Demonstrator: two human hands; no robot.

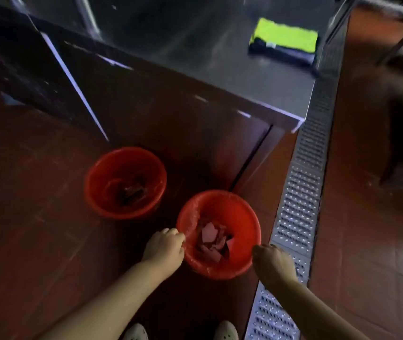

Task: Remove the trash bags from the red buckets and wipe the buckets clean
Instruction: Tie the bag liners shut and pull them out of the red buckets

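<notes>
Two red buckets stand on the floor. The near bucket (242, 214) is lined with a thin clear trash bag (190, 225) and holds pink paper scraps (211, 239). My left hand (165, 246) pinches the bag at the bucket's left rim. At the right rim my right hand (270, 261) has its fingers curled at the edge; what they hold is hidden. The far bucket (124, 168) sits to the left and behind, also lined, with dark trash at its bottom.
A steel counter (232, 77) rises behind the buckets, with a folded yellow-green and black cloth (285, 42) on top. A metal drain grate (301, 192) runs along the floor to the right. My white shoes (226, 331) show at the bottom edge.
</notes>
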